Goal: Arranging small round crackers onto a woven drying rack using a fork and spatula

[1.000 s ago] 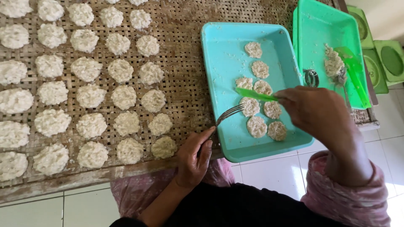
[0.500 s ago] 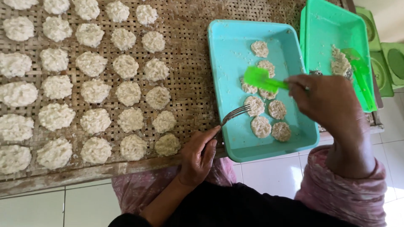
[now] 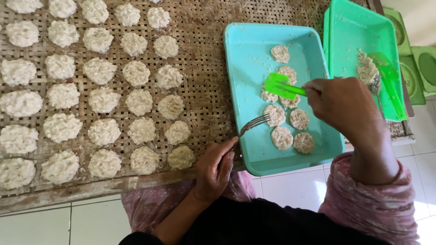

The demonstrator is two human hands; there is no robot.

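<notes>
Two hands busy over a blue tray (image 3: 247, 54) here. Right hand (image 3: 343, 102) is closed around the handle of a bright green spatula (image 3: 280, 85), with the blade sitting flat over a couple of the rice patties (image 3: 282, 137) in the tray. Left hand (image 3: 217, 167) is pinched on a metal fork (image 3: 254, 123), tines poking over the tray's left wall right next to one patty. Roughly eight patties lie in the tray, mostly bunched toward its near right end. Tray rests on a big woven bamboo mat (image 3: 204, 90), half hanging off the near edge. Left of it the mat is covered in neat rows of white rice cakes (image 3: 104, 131). Further right sits a green tray (image 3: 359, 31) with a clump of rice, another green spatula and a fork in it. White tiled floor (image 3: 290, 188) below.
</notes>
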